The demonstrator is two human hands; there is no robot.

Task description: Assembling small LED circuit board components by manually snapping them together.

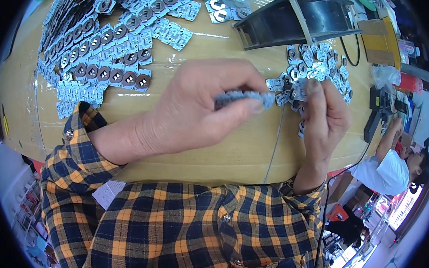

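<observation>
My left hand (194,111) is closed around a strip of small circuit boards (244,99), held above the middle of the table with the thumb along its near side. Just to the right, my right hand (327,113) pinches a small circuit board (300,88) between thumb and finger. Beneath and beyond that hand lies a loose heap of small separate boards (325,62), some with round brown parts. At the far left are stacked rows of joined circuit board panels (95,43), many carrying round brown parts.
A black, open-sided device with pale bars (310,20) stands at the back right, beyond the loose boards. Near the right edge are a yellow-brown cardboard box (380,40) and a black device (379,106) with a cable. Another person (386,171) is farther right.
</observation>
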